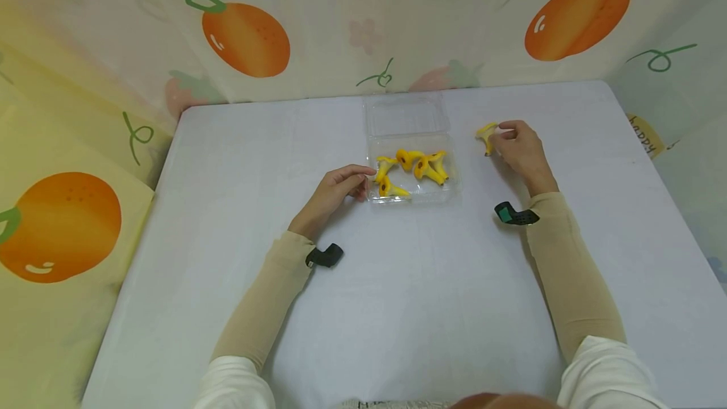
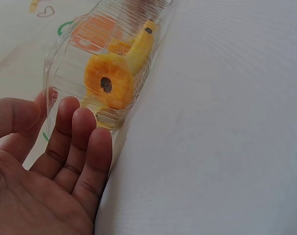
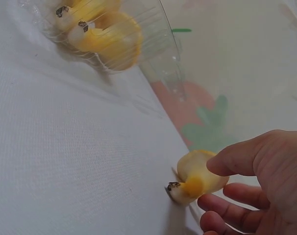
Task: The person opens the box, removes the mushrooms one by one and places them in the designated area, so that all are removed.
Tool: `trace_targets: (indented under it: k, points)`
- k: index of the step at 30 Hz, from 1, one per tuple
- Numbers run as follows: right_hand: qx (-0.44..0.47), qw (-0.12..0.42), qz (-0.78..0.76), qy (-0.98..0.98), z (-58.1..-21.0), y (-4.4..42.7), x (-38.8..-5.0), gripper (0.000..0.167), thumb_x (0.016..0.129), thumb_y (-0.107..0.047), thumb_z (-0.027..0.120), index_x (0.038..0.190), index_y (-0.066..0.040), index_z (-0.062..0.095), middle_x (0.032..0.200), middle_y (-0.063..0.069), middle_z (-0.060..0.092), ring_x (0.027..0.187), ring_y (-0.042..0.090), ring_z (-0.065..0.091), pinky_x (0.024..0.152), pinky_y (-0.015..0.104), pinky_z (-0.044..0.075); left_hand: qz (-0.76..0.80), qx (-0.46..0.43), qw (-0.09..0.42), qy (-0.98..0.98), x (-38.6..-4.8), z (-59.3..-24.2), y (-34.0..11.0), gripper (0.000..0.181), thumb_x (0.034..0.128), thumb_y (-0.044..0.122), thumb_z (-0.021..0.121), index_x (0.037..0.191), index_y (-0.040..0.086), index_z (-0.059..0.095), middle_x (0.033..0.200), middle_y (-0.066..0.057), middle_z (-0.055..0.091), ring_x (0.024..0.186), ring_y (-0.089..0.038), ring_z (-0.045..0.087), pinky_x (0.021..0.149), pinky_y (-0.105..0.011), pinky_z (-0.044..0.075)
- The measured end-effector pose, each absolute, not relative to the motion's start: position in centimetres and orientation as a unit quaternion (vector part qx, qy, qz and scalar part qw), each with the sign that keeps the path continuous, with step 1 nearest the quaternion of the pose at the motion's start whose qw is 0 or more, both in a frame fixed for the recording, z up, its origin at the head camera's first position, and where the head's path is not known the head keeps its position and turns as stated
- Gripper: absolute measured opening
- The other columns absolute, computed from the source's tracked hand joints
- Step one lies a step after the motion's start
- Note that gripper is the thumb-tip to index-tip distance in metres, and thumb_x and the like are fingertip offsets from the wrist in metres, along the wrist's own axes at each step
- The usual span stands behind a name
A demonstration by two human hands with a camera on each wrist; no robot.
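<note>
A clear plastic clamshell box (image 1: 411,199) lies with its lid folded back, holding several yellow trumpet-shaped mushrooms (image 1: 430,170). At the box's left side is my left hand (image 1: 339,189), its fingers loosely bent, with fingertips at the wall and rim. Through the ribbed wall, the left wrist view shows a mushroom with a dark centre (image 2: 109,81). To the right of the box, my right hand (image 1: 519,147) pinches a single yellow mushroom (image 3: 195,176) between thumb and fingers. Its dark-tipped stem points down toward the tabletop; contact with the cloth is unclear.
A white cloth covers the table (image 1: 414,283). The transparent lid (image 1: 406,115) extends toward the back edge. Behind and to the sides hangs a curtain (image 1: 318,17) printed with oranges and other fruit.
</note>
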State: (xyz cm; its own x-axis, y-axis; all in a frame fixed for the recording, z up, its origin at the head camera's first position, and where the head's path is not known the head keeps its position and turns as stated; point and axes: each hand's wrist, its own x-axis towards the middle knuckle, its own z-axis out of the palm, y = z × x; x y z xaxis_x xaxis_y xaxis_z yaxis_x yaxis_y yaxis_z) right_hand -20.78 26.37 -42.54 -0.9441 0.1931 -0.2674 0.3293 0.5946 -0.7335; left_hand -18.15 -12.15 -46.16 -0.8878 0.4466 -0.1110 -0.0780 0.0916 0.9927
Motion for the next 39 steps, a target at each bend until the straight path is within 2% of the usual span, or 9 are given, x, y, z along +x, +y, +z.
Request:
trace_targets:
  k: [17, 25, 35, 39]
  points:
    - [0.156, 0.078, -0.434, 0.884, -42.55, 26.39, -20.87, 0.066, 0.099, -0.039, 0.052, 0.155, -0.008, 0.034, 0.143, 0.018, 0.049, 0.094, 0.014, 0.053, 0.074, 0.022, 0.046, 0.664, 0.134, 0.195, 0.709, -18.15, -46.02, -12.13, 0.030, 0.1047, 0.008, 0.048, 0.125, -0.006, 0.064, 0.088, -0.001, 0.063, 0.076, -0.013, 0.059, 0.071, -0.021, 0.056]
    - [0.163, 0.064, -0.440, 0.881, -42.48, 26.52, -20.87, 0.068, 0.099, -0.040, 0.052, 0.155, -0.009, 0.031, 0.136, 0.011, 0.051, 0.089, 0.012, 0.053, 0.072, 0.022, 0.046, 0.664, 0.129, 0.198, 0.709, -18.17, -46.06, -12.12, 0.030, 0.1048, 0.009, 0.049, 0.126, -0.005, 0.064, 0.088, -0.002, 0.063, 0.076, -0.013, 0.059, 0.072, -0.021, 0.056]
    - [0.162, 0.065, -0.442, 0.880, -42.04, 26.50, -20.77, 0.067, 0.098, -0.042, 0.052, 0.154, -0.010, 0.034, 0.138, 0.011, 0.049, 0.087, 0.011, 0.052, 0.068, 0.021, 0.046, 0.664, 0.129, 0.199, 0.709, -18.13, -45.98, -12.15, 0.030, 0.1051, 0.009, 0.048, 0.126, -0.006, 0.064, 0.089, -0.003, 0.063, 0.077, -0.013, 0.059, 0.071, -0.021, 0.056]
    - [0.155, 0.052, -0.439, 0.883, -41.73, 26.40, -20.53, 0.061, 0.098, -0.040, 0.053, 0.150, -0.009, 0.042, 0.134, 0.010, 0.051, 0.087, 0.010, 0.052, 0.066, 0.019, 0.046, 0.661, 0.129, 0.200, 0.711, -18.15, -45.96, -12.13, 0.030, 0.1054, 0.009, 0.048, 0.126, -0.006, 0.064, 0.090, -0.003, 0.062, 0.077, -0.013, 0.059, 0.071, -0.021, 0.056]
